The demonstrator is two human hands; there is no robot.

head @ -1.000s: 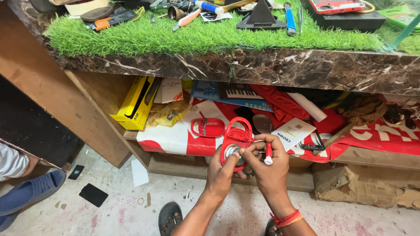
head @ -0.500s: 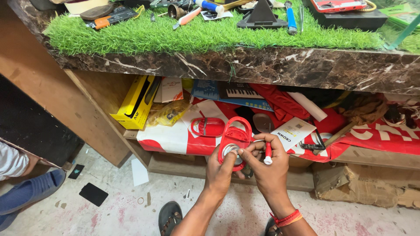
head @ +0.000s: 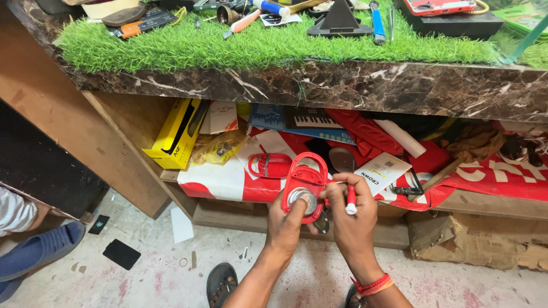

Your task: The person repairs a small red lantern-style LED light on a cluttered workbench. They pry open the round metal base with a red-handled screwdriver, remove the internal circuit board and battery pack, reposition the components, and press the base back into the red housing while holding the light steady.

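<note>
My left hand (head: 283, 223) holds a red plastic casing (head: 305, 183) with a round silver part in its middle, just below the shelf. My right hand (head: 353, 219) grips a small screwdriver (head: 350, 199) with a red and white handle, its tip against the casing's right side. A second red plastic piece (head: 270, 165) lies on the shelf just behind the casing. A red thread band circles my right wrist.
A marble counter edge (head: 354, 85) carries a green turf mat (head: 240, 45) strewn with tools. The shelf below holds a yellow box (head: 174, 134), red cloth, a keyboard box and a hammer (head: 439, 177). Another person's leg and blue shoe (head: 34, 256) are at left.
The hands and casing stay in nearly the same place; my right hand has shifted the screwdriver slightly against the casing.
</note>
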